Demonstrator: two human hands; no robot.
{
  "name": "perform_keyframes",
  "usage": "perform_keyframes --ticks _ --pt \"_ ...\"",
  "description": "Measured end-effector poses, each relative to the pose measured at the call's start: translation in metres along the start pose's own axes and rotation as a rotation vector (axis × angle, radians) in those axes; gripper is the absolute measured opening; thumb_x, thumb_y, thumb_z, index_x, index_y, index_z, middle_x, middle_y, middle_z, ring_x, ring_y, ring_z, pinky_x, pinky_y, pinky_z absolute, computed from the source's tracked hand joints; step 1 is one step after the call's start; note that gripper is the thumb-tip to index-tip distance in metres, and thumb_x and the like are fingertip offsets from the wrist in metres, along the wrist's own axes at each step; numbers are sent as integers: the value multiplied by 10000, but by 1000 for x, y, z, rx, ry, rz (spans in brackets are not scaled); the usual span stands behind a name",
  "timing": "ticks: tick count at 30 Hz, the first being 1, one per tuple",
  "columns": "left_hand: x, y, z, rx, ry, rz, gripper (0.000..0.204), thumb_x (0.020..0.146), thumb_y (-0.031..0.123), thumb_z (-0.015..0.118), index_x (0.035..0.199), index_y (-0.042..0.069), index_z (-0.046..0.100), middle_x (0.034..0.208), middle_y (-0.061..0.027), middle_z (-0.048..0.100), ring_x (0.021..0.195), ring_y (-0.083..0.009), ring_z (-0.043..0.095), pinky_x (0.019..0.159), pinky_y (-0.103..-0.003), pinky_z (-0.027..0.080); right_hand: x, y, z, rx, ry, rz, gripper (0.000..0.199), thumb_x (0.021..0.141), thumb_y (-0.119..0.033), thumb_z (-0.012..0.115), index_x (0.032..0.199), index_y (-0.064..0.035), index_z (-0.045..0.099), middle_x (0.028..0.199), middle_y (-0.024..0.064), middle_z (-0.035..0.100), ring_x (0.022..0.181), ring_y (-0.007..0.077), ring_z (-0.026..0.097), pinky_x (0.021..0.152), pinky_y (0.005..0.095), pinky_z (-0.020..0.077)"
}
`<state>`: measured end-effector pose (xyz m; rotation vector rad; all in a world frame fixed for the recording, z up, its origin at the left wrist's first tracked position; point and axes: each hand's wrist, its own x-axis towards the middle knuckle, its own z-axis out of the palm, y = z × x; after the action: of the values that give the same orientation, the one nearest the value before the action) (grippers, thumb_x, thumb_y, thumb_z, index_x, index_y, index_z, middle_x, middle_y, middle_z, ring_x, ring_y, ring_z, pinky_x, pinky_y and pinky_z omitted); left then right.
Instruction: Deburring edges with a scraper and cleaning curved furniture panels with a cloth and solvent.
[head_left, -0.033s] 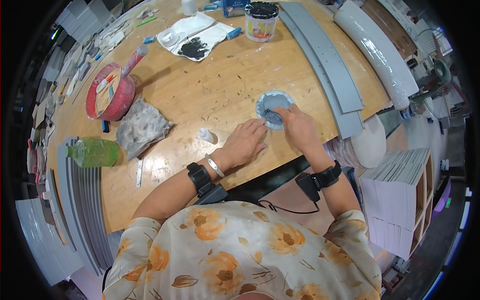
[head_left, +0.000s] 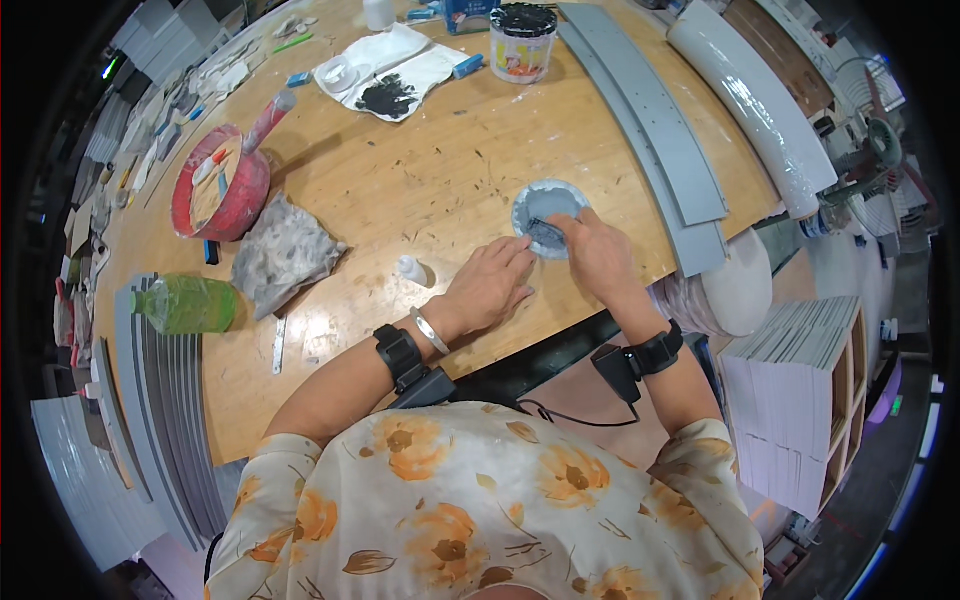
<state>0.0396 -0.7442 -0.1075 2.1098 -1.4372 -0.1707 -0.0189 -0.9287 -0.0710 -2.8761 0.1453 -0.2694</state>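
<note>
A small round bowl [head_left: 521, 207] with a pale, crusted rim stands on the wooden table, blue-grey inside with a dark patch toward its near side. Over its right near edge reaches my right hand [head_left: 604, 262], fingers closed and dipped into the bowl; whatever they pinch is hidden, though something small and dark shows by the fingertips. My left hand [head_left: 488, 288] lies on the table just left of the bowl, fingers stretched out and fingertips at the rim. Left of that wrist is a small white bottle [head_left: 411, 269], upright.
Grey panels [head_left: 640, 120] lie along the right side. At the left are a red bowl [head_left: 250, 190] of beige filler, a stained grey bag [head_left: 287, 250] and a green bottle [head_left: 190, 305]. A black-topped tub [head_left: 522, 50] and a black-smeared white sheet [head_left: 420, 70] stand farther back.
</note>
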Motion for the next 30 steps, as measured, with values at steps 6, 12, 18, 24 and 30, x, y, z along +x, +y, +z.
perform_keyframes --ticks 6,12,18,24,30 --pt "1 3 -4 18 -19 -16 434 789 203 624 1153 19 477 1282 -181 423 1166 -344 398 948 -407 355 3 4 -2 40 -5 -5 271 768 -76 539 1002 -166 640 839 143 587 720 328 600 630 392 494" --pt "4 4 -2 12 -27 -15 440 789 200 622 1162 26 468 1292 -179 417 1174 -343 394 960 -406 351 4 29 10 535 -112 203 336 774 -61 551 1105 -90 605 711 97 597 669 196 586 590 298 469" --pt "0 -1 0 24 -2 19 439 770 183 632 1150 25 476 1270 -185 433 1157 -347 413 963 -406 359 1 15 -14 1159 -250 440 351 832 -63 510 1178 -2 533 759 32 562 594 85 507 509 223 413" --pt "-30 12 -41 -136 -15 -32 400 777 171 619 1120 8 494 1117 -193 519 998 -366 524 841 -386 460 6 -43 -38 1429 -295 368 345 873 -72 464 1208 5 503 812 31 564 595 82 499 526 219 413" --pt "-114 26 -137 -96 -131 -238 279 825 182 555 1073 55 536 913 -191 597 876 -371 567 749 -413 475 6 -125 -33 1417 -561 59 350 898 -118 453 1224 0 494 858 40 572 668 80 491 623 221 429"
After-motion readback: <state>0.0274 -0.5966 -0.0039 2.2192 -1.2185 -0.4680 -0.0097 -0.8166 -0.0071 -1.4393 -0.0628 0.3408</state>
